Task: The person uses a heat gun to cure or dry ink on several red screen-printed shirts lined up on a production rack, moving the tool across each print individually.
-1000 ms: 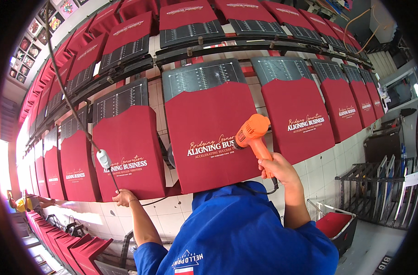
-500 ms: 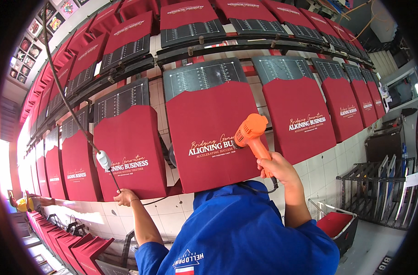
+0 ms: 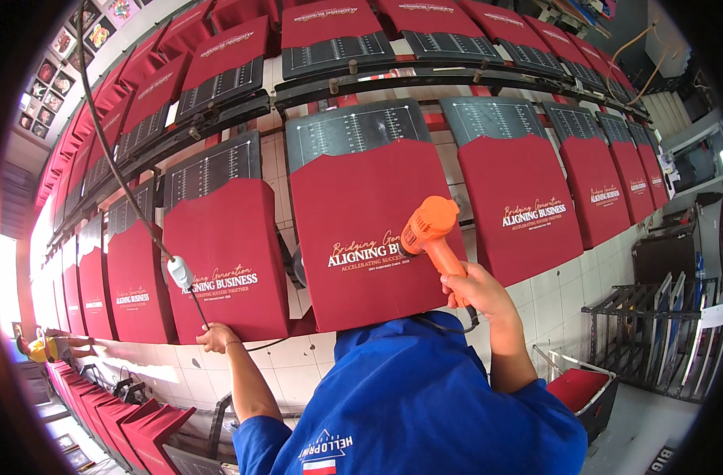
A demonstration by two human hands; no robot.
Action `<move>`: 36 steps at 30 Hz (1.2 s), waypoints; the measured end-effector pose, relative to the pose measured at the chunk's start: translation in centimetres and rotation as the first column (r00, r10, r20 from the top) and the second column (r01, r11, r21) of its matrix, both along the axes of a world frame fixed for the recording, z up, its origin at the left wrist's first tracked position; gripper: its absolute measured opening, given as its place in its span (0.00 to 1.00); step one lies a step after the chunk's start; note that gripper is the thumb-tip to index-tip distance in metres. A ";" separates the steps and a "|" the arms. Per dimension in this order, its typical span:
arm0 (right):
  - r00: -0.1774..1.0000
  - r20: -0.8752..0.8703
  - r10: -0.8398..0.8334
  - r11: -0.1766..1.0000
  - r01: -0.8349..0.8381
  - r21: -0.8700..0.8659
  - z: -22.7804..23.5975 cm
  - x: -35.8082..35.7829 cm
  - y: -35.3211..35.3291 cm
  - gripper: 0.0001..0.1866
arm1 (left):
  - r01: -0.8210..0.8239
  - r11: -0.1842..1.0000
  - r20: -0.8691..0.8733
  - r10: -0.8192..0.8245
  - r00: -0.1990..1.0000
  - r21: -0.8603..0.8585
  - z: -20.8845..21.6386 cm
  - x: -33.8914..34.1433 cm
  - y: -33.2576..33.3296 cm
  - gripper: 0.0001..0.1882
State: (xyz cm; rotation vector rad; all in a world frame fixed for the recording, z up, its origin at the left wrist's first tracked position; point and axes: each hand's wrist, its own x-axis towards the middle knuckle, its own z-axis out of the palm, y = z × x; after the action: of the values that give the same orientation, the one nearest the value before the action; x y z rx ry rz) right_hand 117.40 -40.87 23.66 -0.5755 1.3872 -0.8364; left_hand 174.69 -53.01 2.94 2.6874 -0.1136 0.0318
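Observation:
My right hand point(image 3: 480, 291) is wrapped round the handle of an orange heat gun point(image 3: 434, 229). The gun's dark nozzle points left, over the white and gold print on a dark red shirt point(image 3: 369, 198). That shirt lies on a black platen point(image 3: 357, 131) marked with white measuring lines, which shows at its far end. Lower left, my left hand point(image 3: 216, 338) is closed on a thin black cord point(image 3: 197, 307), next to the near edge of a neighbouring printed shirt point(image 3: 223, 229). A white plug connector point(image 3: 180, 273) hangs on the cord just above that hand.
More red shirts on platens point(image 3: 521, 190) run left and right, with a second row behind a black rail point(image 3: 322, 89). A rack of frames point(image 3: 654, 340) stands at right, near a bin holding red cloth point(image 3: 579, 388). Another person point(image 3: 53, 348) is far left.
The heat gun has shifted very slightly left over the print. The white connector has swung a little to the right. Both hands keep their holds.

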 end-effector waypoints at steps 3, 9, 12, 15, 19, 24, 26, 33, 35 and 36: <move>1.000 -0.006 -0.022 0.999 0.022 -0.032 -0.2 0.6 -0.1 0.14 | 0.002 1.000 -0.011 -0.002 1.000 0.006 0.1 -0.1 -0.2 0.28; 1.000 -0.004 0.006 1.000 -0.007 -0.014 0.0 0.8 -0.2 0.14 | 0.008 1.000 -0.009 -0.008 1.000 0.006 -0.1 0.0 0.1 0.28; 1.000 -0.006 -0.002 0.999 0.001 -0.042 -0.5 1.4 -0.2 0.14 | 0.027 1.000 -0.012 -0.027 1.000 -0.006 -0.1 0.2 0.2 0.29; 0.999 0.000 0.049 0.999 -0.049 -0.022 -0.1 1.0 -0.3 0.14 | 0.040 0.998 0.003 -0.040 0.999 -0.040 -0.4 0.5 0.4 0.29; 1.000 -0.018 -0.004 0.998 0.003 -0.056 -0.3 2.3 -0.3 0.14 | 0.126 0.984 0.015 -0.125 0.992 -0.123 -0.8 0.4 0.8 0.28; 1.000 0.007 0.002 1.000 -0.002 -0.017 0.3 3.1 -0.7 0.14 | 0.287 0.938 0.112 -0.270 0.956 -0.192 -1.2 0.9 3.1 0.28; 1.000 -0.012 -0.021 1.000 0.021 -0.017 0.2 3.8 -0.6 0.15 | 0.314 0.923 0.118 -0.294 0.949 -0.221 -1.6 0.5 2.9 0.27; 0.998 -0.059 -0.034 0.999 0.033 -0.015 0.7 5.9 -0.8 0.14 | 0.288 0.898 0.087 -0.274 0.958 -0.334 -1.1 0.7 3.0 0.27; 0.996 -0.072 -0.046 0.999 0.046 -0.009 0.8 6.4 -1.0 0.14 | 0.284 0.891 0.078 -0.274 0.958 -0.353 -0.9 0.5 3.1 0.27; 0.995 -0.085 -0.044 0.999 0.045 0.013 1.1 6.3 -1.1 0.14 | 0.282 0.888 0.074 -0.274 0.959 -0.363 -0.8 0.4 3.1 0.27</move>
State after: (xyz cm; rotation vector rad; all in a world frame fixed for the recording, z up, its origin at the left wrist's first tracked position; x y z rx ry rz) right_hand 123.69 -42.01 24.77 -0.5765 1.4873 -0.8449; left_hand 175.07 -49.93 2.14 2.2686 -0.4533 -0.0071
